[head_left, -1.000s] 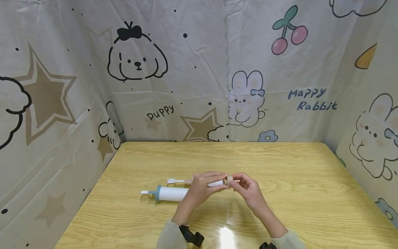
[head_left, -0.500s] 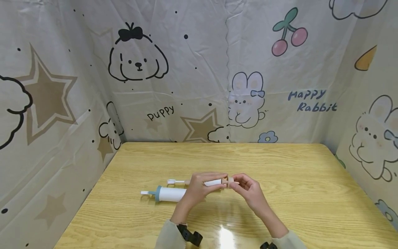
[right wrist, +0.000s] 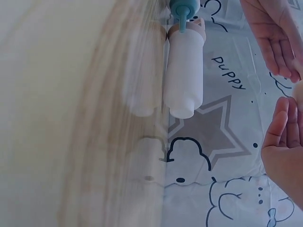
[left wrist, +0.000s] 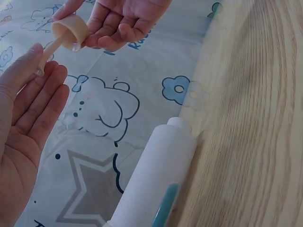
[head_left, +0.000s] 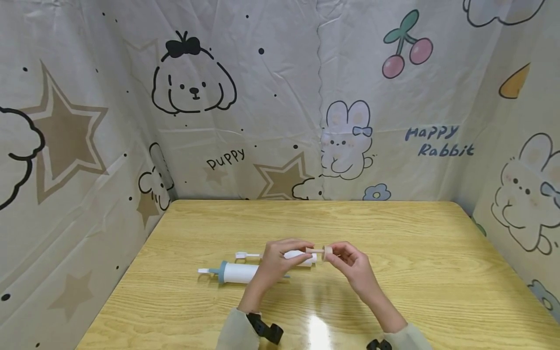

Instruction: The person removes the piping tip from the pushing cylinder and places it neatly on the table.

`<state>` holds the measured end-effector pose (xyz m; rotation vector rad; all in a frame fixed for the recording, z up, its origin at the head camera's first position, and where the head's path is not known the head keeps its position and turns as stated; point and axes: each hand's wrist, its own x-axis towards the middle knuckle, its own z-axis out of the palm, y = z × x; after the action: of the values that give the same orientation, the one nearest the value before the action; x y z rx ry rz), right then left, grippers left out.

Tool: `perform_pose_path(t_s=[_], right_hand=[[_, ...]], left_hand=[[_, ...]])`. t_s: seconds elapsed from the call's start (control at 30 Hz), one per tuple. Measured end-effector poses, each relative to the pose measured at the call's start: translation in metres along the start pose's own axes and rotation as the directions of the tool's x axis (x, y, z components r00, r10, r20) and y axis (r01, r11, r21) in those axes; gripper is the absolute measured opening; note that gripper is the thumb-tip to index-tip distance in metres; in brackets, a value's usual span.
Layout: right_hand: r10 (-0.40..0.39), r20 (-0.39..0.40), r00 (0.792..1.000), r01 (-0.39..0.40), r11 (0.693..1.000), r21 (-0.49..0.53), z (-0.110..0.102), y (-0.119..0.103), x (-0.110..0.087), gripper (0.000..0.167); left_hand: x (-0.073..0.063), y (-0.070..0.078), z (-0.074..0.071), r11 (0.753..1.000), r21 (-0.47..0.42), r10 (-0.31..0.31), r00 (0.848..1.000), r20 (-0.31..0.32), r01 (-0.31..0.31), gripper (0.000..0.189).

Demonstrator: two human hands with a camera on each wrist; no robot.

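Between my hands is a small beige cap-like cup with a slim beige stem running out of its hollow side. The fingers of my right hand pinch the cup's rim. My left hand holds the free tip of the stem between thumb and fingers. Behind the left hand a white cylinder with a narrower end lies on the table; a white brush-like tip shows at its left. Nearer lies a second white cylinder with a teal collar, partly hidden by my left hand.
The items lie on a pale wood-grain table. A printed cloth with cartoon animals hangs behind it and on both sides. In the left wrist view a teal rod lies beside the white cylinder.
The beige cup has moved slightly right with my right hand, and its stem has come into plain sight. My left hand has shifted slightly left, uncovering the end of the white cylinder behind it.
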<state>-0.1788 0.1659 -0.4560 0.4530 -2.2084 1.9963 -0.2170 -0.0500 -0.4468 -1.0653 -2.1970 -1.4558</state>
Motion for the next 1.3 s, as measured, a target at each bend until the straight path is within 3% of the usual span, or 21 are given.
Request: perform_pose_path(t_s=[0.53,0.8,1.3], right_hand=[[0.053,-0.088,0.995,-0.055,0.998,-0.021,-0.020,0.001,-0.002,0.024],[0.077,-0.114,0.990,-0.081,0.996,-0.023,-0.031,0.003,-0.005,0.022],[0.092,-0.175,0.980,-0.106,0.992,-0.070,-0.065,0.004,-0.017,0.029]], left_hand=[[-0.001,-0.014,0.005,0.998,-0.014,-0.060,0.996,-0.069,0.059,0.022],[0.000,-0.016,0.010,0.993,-0.053,-0.109,0.992,-0.057,0.106,0.024],[0.013,-0.020,0.042,0.989,-0.066,-0.135,0.989,-0.054,0.132,0.021]])
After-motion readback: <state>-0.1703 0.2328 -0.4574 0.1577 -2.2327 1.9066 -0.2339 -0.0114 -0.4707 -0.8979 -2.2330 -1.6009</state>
